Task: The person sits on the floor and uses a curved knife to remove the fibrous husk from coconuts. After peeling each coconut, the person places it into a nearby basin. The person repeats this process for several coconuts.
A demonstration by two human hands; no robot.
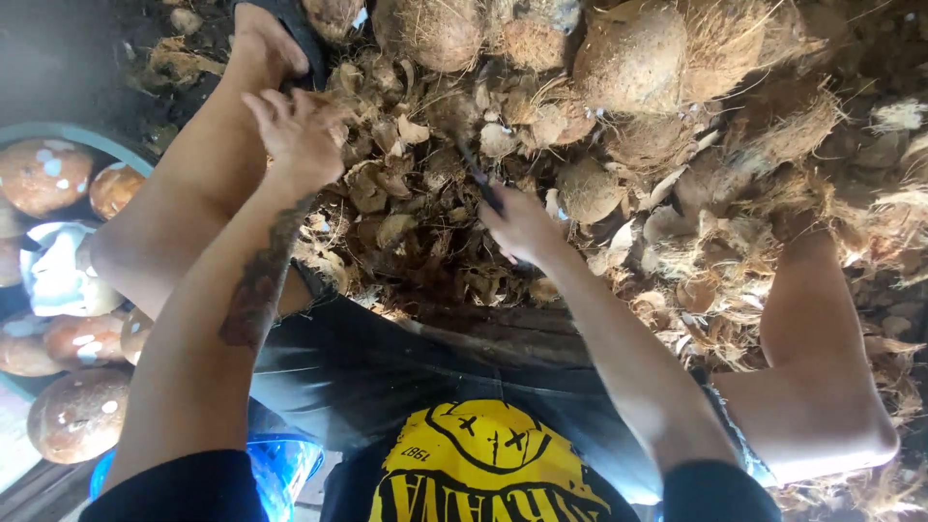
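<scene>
Gripped in the right hand (522,227): a dark blade (480,179), fist closed, over husk scraps (387,193). Left of it, peeled coconuts (43,174) lay in a tub (106,137); left hand (295,130) hung open, empty, above scraps. Unhusked coconuts (633,58) were piled right. Judged step: fetching another coconut, needing a forward reach.

Knife (480,179): dark, slim blade, gripped in right hand (522,229), tip angled up and left over husk pile (406,203); motion-blurred, handle hidden in fist.

Left hand (295,130): fingers spread, open, hovering over husk scraps, holding nothing visible.

Husk pile: brown, dry, curled shell and fibre pieces heaped between both hands, directly ahead of person.
</scene>
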